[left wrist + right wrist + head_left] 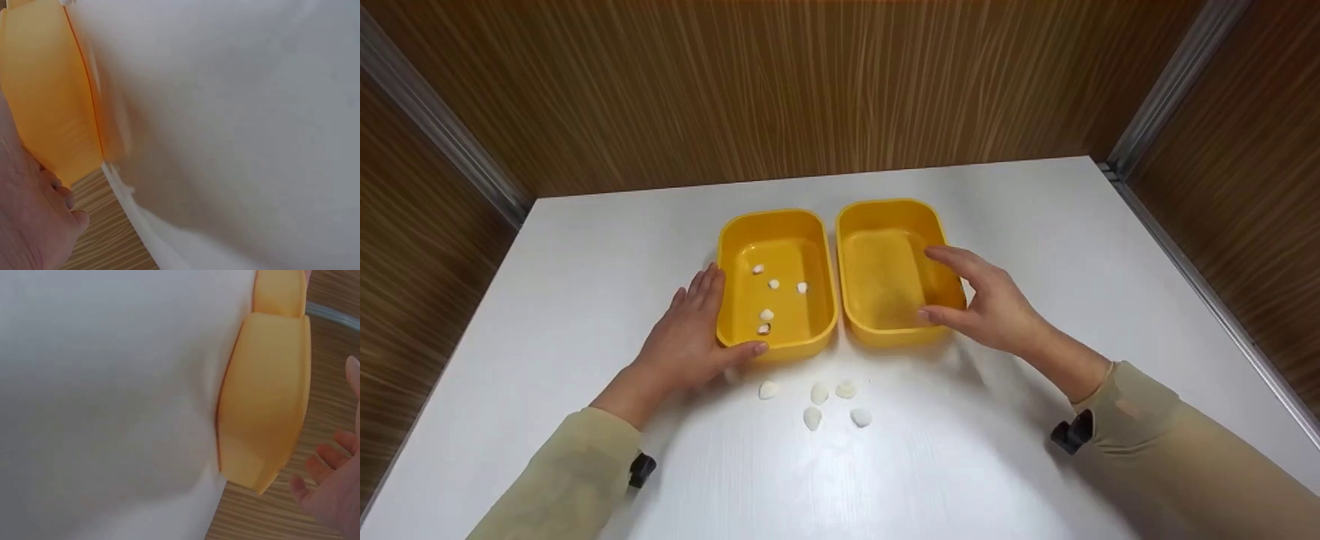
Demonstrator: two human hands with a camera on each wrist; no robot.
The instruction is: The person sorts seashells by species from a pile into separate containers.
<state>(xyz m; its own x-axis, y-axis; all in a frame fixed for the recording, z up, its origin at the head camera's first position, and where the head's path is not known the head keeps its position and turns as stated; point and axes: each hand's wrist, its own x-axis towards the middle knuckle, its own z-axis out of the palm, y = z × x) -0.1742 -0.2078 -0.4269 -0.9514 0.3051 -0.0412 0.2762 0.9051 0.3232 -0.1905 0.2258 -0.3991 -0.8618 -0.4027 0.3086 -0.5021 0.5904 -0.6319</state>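
Two yellow plastic bins stand side by side on a white table. My left hand (686, 337) rests against the left bin (831, 300), its straight fingers along the left wall and its thumb at the front rim. Several small white shell-like pieces (766, 315) lie inside that bin. Over the right side of the right bin (885, 330) hovers my right hand (994, 304), thumb and fingers spread with nothing held. The right wrist view shows this hand (337, 484) apart from the bin's wall (264, 399). No pieces show inside the right bin.
In front of the bins, several larger pale shell-like pieces (819, 393) lie loose on the white table (607, 247). Wood-grain panels (810, 90) rise at the back and both sides, with metal profiles (1177, 90) at the corners.
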